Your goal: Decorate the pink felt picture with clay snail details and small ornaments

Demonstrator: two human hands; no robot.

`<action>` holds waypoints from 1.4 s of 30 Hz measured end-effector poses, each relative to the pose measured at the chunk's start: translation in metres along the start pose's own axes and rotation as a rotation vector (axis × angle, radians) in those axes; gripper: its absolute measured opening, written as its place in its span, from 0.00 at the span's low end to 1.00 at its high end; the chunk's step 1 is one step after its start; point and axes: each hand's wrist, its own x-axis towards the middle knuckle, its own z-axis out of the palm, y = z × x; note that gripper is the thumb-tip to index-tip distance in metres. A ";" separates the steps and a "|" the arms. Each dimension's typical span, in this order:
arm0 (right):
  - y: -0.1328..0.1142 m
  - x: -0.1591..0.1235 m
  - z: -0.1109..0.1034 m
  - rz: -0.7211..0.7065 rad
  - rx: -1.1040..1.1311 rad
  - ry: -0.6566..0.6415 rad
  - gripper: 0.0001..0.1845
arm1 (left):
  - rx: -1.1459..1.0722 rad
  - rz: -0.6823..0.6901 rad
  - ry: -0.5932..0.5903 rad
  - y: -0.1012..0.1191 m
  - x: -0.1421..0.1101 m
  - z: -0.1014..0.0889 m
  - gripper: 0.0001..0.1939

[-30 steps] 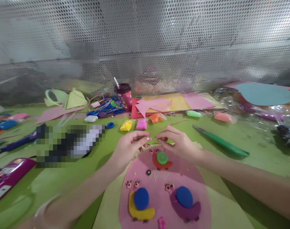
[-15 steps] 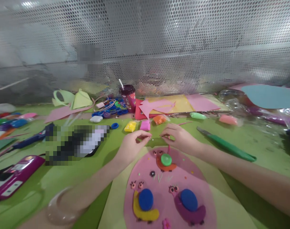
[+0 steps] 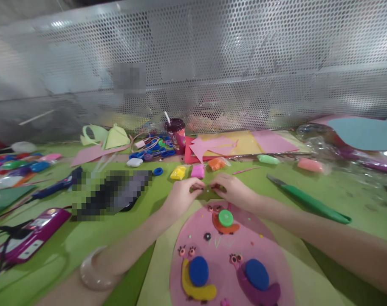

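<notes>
Both hands hover at the top edge of a pink oval sheet, which lies on a pale yellow sheet. My left hand is closed in a pinch; whatever its fingertips hold is too small to make out. Facing it, my right hand is also pinched, its contents hidden. A tiny white bit shows between the fingertips. Below are three clay snails: an orange one with a green cap, a yellow one and a purple one with blue caps.
Yellow, pink and orange clay packets lie just beyond my hands. A green-handled knife is at right. To the left are a blurred phone and a magenta device with cables. A lidded cup stands behind.
My two hands have come closer together, narrowing the gap between their fingertips. The whole view has shifted slightly, so everything sits a little further right and lower.
</notes>
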 end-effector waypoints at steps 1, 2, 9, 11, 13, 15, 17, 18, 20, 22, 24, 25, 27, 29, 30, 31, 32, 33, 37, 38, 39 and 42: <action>0.000 0.000 0.000 0.003 0.014 -0.005 0.08 | 0.018 0.008 0.000 -0.001 0.001 0.000 0.09; 0.000 0.000 0.000 0.003 0.027 -0.012 0.08 | 0.037 0.018 -0.001 -0.002 0.002 0.001 0.08; -0.002 0.001 0.004 0.071 0.053 0.008 0.09 | 0.123 0.067 0.024 -0.006 0.009 0.005 0.07; -0.003 0.000 0.007 0.099 0.051 0.018 0.08 | 0.125 0.060 0.035 -0.006 0.009 0.006 0.07; -0.004 -0.001 0.009 0.126 0.046 0.027 0.06 | 0.116 0.047 0.033 -0.006 0.009 0.007 0.07; -0.004 -0.001 0.011 0.150 0.039 0.033 0.06 | 0.094 0.032 0.022 -0.006 0.008 0.009 0.07; -0.004 -0.002 0.012 0.172 0.036 0.034 0.08 | 0.073 0.012 0.013 -0.006 0.008 0.009 0.08; -0.004 -0.001 0.012 0.184 0.035 0.035 0.09 | 0.067 0.004 0.013 -0.006 0.007 0.009 0.09; -0.004 -0.001 0.011 0.208 0.032 0.039 0.10 | 0.067 -0.007 0.019 -0.006 0.007 0.010 0.09; -0.005 0.000 0.011 0.225 0.026 0.040 0.10 | 0.076 -0.014 0.023 -0.007 0.007 0.009 0.08; -0.006 0.000 0.011 0.232 0.017 0.036 0.10 | 0.082 -0.018 0.024 -0.006 0.007 0.009 0.07; -0.006 0.000 0.011 0.232 0.011 0.033 0.10 | 0.083 -0.019 0.023 -0.006 0.007 0.009 0.07; -0.008 0.000 0.010 0.230 0.003 0.027 0.10 | 0.078 -0.016 0.018 -0.006 0.007 0.008 0.07; -0.009 -0.001 0.010 0.227 -0.001 0.022 0.11 | 0.068 -0.014 0.011 -0.005 0.007 0.008 0.07; -0.009 -0.001 0.010 0.227 -0.002 0.021 0.11 | 0.063 -0.015 0.008 -0.004 0.007 0.008 0.07; -0.009 -0.001 0.010 0.226 -0.003 0.019 0.12 | 0.059 -0.017 0.006 -0.004 0.007 0.007 0.07; -0.009 -0.001 0.010 0.227 -0.005 0.018 0.12 | 0.054 -0.018 0.005 -0.003 0.006 0.007 0.07; -0.009 -0.001 0.010 0.226 -0.007 0.017 0.12 | 0.051 -0.019 0.004 -0.002 0.006 0.007 0.06; -0.010 0.000 0.010 0.221 -0.019 0.007 0.11 | 0.033 -0.018 -0.004 0.000 0.006 0.006 0.07; -0.010 0.000 0.010 0.218 -0.021 0.004 0.10 | 0.027 -0.018 -0.009 0.001 0.006 0.006 0.07; -0.010 0.000 0.010 0.215 -0.023 0.001 0.10 | 0.021 -0.018 -0.014 0.001 0.006 0.006 0.07; -0.011 0.000 0.009 0.209 -0.022 -0.005 0.10 | 0.004 -0.026 -0.025 0.002 0.006 0.005 0.08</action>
